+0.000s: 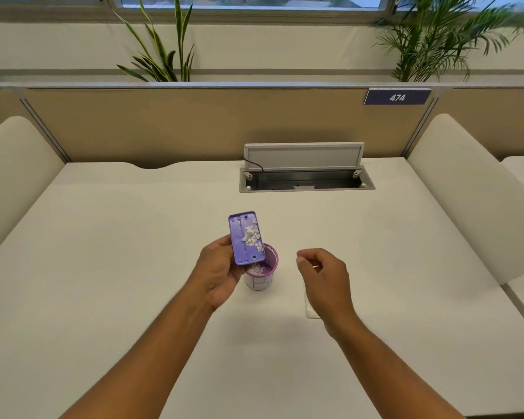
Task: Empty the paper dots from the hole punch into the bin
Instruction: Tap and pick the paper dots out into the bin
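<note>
Our left hand [221,269] grips the purple hole punch [246,237], its long axis running twelve to six, low end over the bin [262,275] at five o'clock; dots [251,235] cling. Our right hand [321,275] hovers at three o'clock, loosely curled, holding nothing we can make out.

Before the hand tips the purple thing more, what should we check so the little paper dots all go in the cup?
1. Left hand holds the purple punch tray firmly: ok.
2. Tray's low end is over the small bin: ok.
3. Bin stands upright on the table: ok.
4. Paper dots all gone from the tray: not ok, a clump clings on.
5. Right hand clear of the bin: ok.
6. Right fingers pinching something: cannot tell.
</note>
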